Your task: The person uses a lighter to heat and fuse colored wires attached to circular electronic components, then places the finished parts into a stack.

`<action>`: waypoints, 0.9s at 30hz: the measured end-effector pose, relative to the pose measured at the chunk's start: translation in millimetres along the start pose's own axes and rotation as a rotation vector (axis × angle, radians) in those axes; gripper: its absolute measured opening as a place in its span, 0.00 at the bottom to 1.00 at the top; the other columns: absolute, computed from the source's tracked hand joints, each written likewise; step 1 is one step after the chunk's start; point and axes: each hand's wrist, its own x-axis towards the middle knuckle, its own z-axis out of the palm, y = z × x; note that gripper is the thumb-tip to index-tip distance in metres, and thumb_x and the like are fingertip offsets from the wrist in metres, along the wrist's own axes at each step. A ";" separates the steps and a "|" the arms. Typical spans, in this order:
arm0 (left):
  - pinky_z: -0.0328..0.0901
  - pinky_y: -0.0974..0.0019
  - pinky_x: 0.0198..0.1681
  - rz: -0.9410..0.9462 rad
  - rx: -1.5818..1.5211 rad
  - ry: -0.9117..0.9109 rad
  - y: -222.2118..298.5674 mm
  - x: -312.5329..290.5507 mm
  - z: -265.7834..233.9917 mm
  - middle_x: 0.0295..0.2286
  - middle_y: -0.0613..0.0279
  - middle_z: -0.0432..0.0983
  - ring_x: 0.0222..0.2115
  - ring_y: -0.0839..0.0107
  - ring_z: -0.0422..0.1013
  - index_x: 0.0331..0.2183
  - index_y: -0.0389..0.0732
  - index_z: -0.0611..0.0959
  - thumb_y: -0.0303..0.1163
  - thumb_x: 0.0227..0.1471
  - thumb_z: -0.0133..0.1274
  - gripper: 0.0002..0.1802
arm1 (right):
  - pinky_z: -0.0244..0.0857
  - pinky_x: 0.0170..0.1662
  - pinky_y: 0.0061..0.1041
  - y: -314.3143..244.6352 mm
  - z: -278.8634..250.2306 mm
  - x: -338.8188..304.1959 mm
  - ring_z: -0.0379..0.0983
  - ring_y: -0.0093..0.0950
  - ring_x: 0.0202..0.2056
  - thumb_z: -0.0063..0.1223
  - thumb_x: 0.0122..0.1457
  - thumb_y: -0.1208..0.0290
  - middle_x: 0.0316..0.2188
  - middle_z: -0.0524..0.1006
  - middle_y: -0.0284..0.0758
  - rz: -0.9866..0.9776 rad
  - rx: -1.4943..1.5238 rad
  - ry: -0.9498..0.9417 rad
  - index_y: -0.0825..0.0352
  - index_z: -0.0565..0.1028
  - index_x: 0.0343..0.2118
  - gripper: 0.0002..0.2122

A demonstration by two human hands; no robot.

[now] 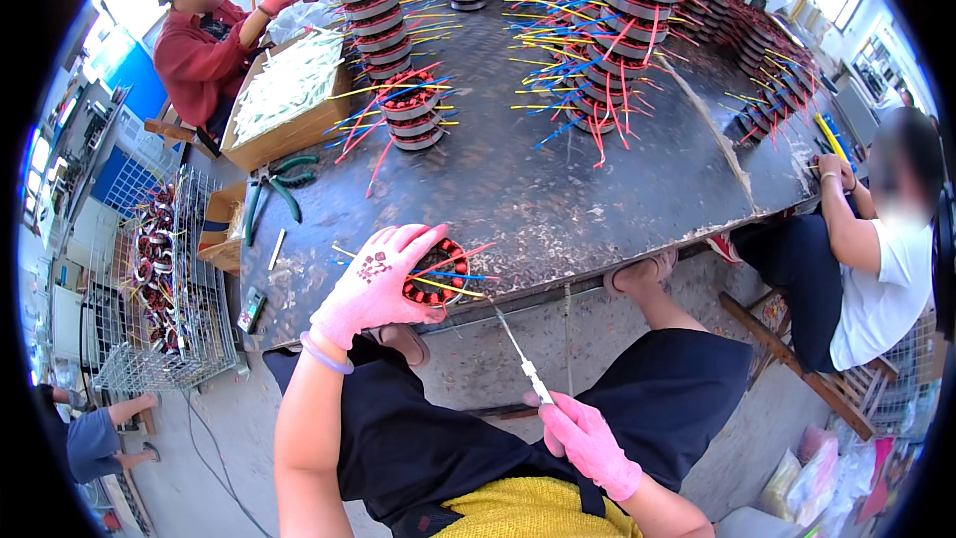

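My left hand (370, 281), in a pink glove, is closed round a motor stator (458, 261) at the near edge of the table. Red windings ring the stator's opening, and red, blue and yellow wires stick out of it. Lower down, over my lap, my right hand (594, 446), also gloved in pink, grips a slim needle-like tool (530, 369) with a white handle part. The tool's thin shaft points up toward the table edge, apart from the stator. What its tip looks like is too small to tell.
Stacks of wired stators (622, 40) stand across the dark table (538, 199). Left lie green-handled pliers (274, 184), a white stick (277, 249) and a box of white pieces (289, 90). Beside the table stands a wire basket (129, 359). People sit at the far left and right.
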 end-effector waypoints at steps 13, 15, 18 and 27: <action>0.57 0.54 0.59 -0.018 0.008 -0.005 2.9 0.6 -0.2 0.52 0.51 0.67 0.54 0.50 0.63 0.58 0.41 0.68 0.40 0.27 0.70 0.53 | 0.54 0.25 0.17 14.5 -6.3 2.9 0.58 0.14 0.20 0.42 0.68 0.65 0.19 0.64 0.23 -0.002 0.008 -0.022 0.69 0.70 0.54 0.17; 0.57 0.54 0.59 -0.025 0.005 -0.014 3.8 1.8 -0.6 0.52 0.51 0.66 0.54 0.50 0.63 0.58 0.42 0.68 0.40 0.27 0.70 0.53 | 0.54 0.24 0.17 9.6 -4.5 1.5 0.58 0.14 0.20 0.42 0.68 0.65 0.19 0.64 0.23 -0.002 -0.004 -0.017 0.69 0.70 0.55 0.18; 0.57 0.54 0.59 -0.038 0.000 -0.021 4.4 1.3 -0.4 0.52 0.50 0.66 0.54 0.49 0.62 0.58 0.42 0.68 0.40 0.27 0.70 0.53 | 0.53 0.24 0.17 6.7 -2.3 1.3 0.58 0.13 0.20 0.42 0.68 0.64 0.19 0.64 0.23 0.007 0.010 -0.019 0.69 0.70 0.55 0.18; 0.56 0.55 0.60 -0.042 0.020 -0.023 4.1 0.9 0.5 0.53 0.50 0.66 0.55 0.50 0.62 0.59 0.42 0.68 0.40 0.26 0.71 0.54 | 0.52 0.24 0.16 9.4 -3.6 0.4 0.58 0.12 0.20 0.43 0.67 0.63 0.19 0.63 0.21 0.001 0.036 -0.024 0.68 0.70 0.55 0.18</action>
